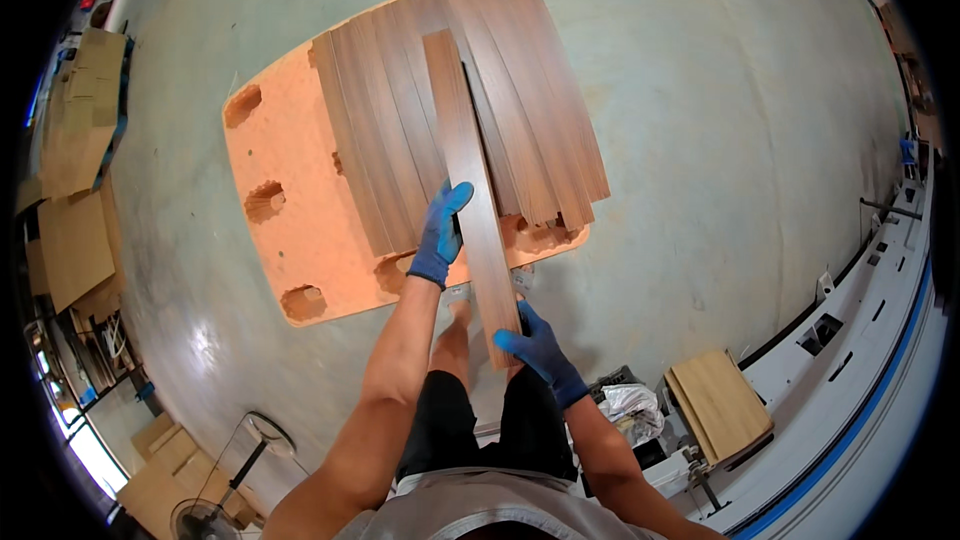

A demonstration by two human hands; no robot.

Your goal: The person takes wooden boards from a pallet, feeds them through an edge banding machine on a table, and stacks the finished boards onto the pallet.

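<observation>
Seemingly repositioning one brown plank (466, 160) at centre, pointing near twelve o'clock — clamped in fingers of left hand (438, 235) midway and right hand (541, 348) at six. Likely calling next for steady guidance over boards (520, 70) at twelve

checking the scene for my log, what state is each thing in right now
Plank, held in both hands
Left hand, gloved, gripping the plank's left edge
Right hand, gloved, gripping its near end
Other planks, laid side by side, ends uneven
Pallet, partly covered by planks
Silvery sheet, crumpled
</observation>
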